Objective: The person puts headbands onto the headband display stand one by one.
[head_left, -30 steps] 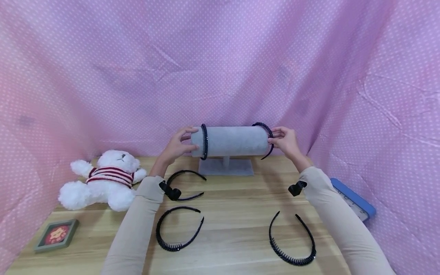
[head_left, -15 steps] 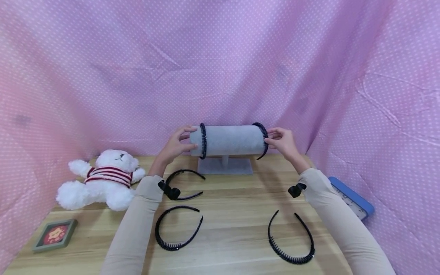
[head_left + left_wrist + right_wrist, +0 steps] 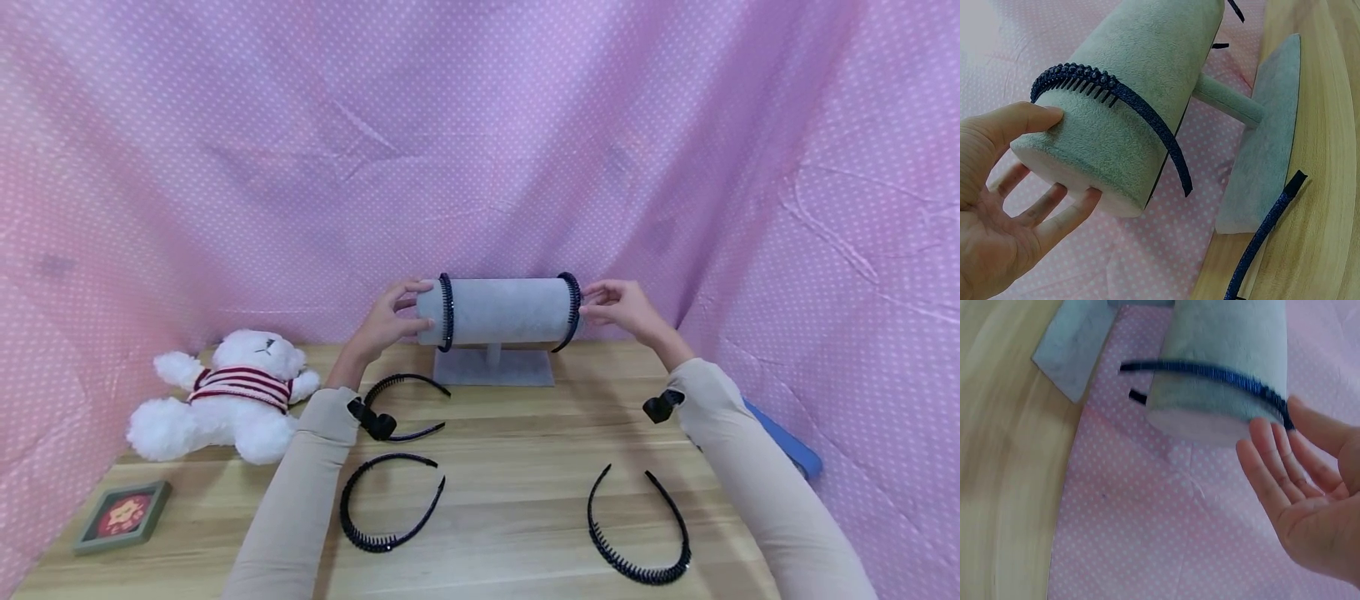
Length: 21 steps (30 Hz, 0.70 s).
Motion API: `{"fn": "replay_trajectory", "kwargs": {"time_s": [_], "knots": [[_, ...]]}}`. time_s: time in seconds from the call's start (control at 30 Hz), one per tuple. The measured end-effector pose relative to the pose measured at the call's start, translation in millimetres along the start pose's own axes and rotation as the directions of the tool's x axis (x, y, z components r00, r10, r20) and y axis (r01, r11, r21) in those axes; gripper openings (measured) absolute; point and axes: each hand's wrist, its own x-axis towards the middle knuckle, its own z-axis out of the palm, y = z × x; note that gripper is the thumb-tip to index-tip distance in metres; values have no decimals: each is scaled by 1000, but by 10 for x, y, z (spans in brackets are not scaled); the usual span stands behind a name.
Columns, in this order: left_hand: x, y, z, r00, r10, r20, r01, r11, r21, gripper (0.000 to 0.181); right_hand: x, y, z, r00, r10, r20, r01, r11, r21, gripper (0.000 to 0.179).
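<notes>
A grey plush cylindrical display stand (image 3: 510,310) rises on a flat base at the back of the table. Its left end is gripped by my left hand (image 3: 381,322), thumb in front and fingers around the end face in the left wrist view. Close to that hand, a black beaded toothed headband (image 3: 1088,78) straddles the cylinder. A second black headband (image 3: 573,310) sits around the right end. Beside it is my right hand (image 3: 1316,515), fingers fairly straight and thumb tip at the band; whether it touches is unclear.
Three more black headbands lie on the wooden table: an upper left one (image 3: 386,382), a lower left one (image 3: 347,508) and a right one (image 3: 637,573). A white teddy bear (image 3: 243,387), a small framed picture (image 3: 122,517) and a blue-edged clock (image 3: 787,442) flank them.
The right headband has slid left onto the cylinder's end and stands straighter. My right hand followed it leftward, and its fingers now look looser on the band. My left hand keeps its place.
</notes>
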Motion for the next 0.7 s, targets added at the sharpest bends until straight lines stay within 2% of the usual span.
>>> {"fn": "replay_trajectory", "kwargs": {"time_s": [0.23, 0.3, 0.5, 0.7], "knots": [[-11, 6, -13, 1000, 3, -4, -3, 1000, 7, 60, 131, 5, -99, 1000, -12, 17, 11, 998, 63, 46], [-6, 0, -13, 1000, 4, -7, -3, 1000, 10, 59, 170, 12, -124, 999, -13, 31, 11, 999, 52, 48], [11, -30, -23, 1000, 15, -11, -15, 1000, 17, 59, 265, 30, -145, 990, -23, 142, 23, 1000, 0, 55], [4, -23, -13, 1000, 5, -15, -4, 1000, 8, 60, 299, 68, -105, 985, -40, 165, 44, 999, -18, 55]]}}
